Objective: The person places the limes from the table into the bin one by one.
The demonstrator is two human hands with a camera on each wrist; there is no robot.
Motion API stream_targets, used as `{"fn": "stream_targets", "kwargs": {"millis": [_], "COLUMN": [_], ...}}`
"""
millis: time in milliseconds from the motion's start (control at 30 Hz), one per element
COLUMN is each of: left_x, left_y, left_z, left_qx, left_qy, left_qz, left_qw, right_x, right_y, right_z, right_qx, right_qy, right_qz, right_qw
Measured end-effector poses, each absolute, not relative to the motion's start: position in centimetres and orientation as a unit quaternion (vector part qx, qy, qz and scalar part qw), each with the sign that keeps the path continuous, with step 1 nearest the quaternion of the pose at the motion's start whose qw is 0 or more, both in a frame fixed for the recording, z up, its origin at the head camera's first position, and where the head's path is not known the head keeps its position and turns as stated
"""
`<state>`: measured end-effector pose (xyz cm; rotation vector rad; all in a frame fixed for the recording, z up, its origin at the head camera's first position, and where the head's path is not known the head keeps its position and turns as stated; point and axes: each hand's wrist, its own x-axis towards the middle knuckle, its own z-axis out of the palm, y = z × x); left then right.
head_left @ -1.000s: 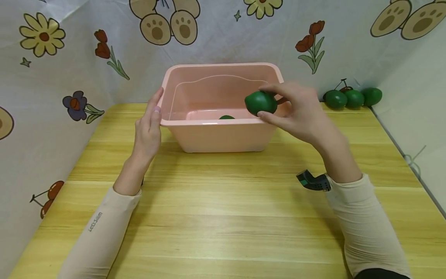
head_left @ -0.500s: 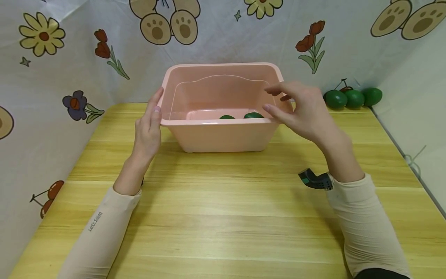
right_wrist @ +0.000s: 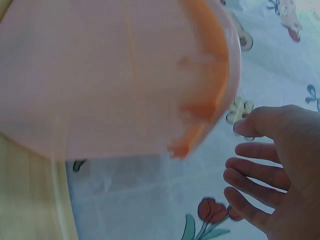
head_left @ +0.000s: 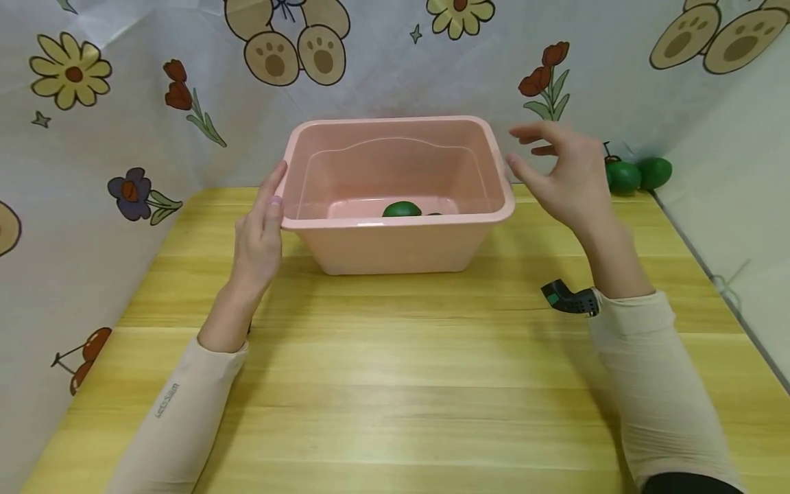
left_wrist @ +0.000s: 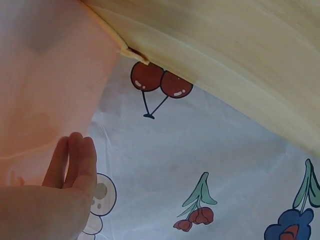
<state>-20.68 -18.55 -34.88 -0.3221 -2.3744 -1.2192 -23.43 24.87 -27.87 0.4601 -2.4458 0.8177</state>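
A pink plastic basin (head_left: pixel 395 250) stands near the back of the table. My left hand (head_left: pixel 259 237) rests along its left side with fingers extended, the thumb at the front rim; the left wrist view has those fingers (left_wrist: pixel 75 160) against the outer wall. Inside the basin a dark green lime (head_left: pixel 402 208) shows above the front rim, and a sliver of a second green one (head_left: pixel 435 214) peeks out beside it. Off the basin's right rim, my right hand (head_left: pixel 570 171) is in the air with fingers spread and nothing in them, as the right wrist view also shows (right_wrist: pixel 270 170).
At the back right of the wooden table (head_left: pixel 395 384), more limes (head_left: pixel 654 173) lie in a row by the wall, partly covered by my right hand. A printed cloth (head_left: pixel 395 82) hangs behind the basin. A pale wall (head_left: pixel 740 226) borders the right side.
My right hand has let go of a lime, which dropped into the basin, and has moved right, past the rim toward the row of limes. My left hand has stayed at the basin.
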Motion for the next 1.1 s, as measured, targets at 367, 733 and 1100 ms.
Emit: {"fn": "stream_targets", "kwargs": {"millis": [367, 733, 1100], "left_x": [-21.1, -21.7, -22.1], "left_y": [-18.3, -18.1, -17.9], "left_z": [-34.5, -34.9, -35.3], "left_qx": [-0.174, -0.192, -0.204], "left_qy": [-0.838, -0.825, -0.805], "left_qz": [-0.436, -0.437, -0.442], "left_qw": [0.278, 0.304, 0.34], "right_x": [-26.4, -28.5, -31.1], "right_y": [31.1, 36.2, 38.8], "right_z": [-29.2, -32.1, -35.6], "right_qx": [0.048, -0.006, -0.033], "right_qy": [-0.931, -0.948, -0.956], "right_qz": [0.305, 0.28, 0.265], "right_qw": [0.193, 0.151, 0.117]}}
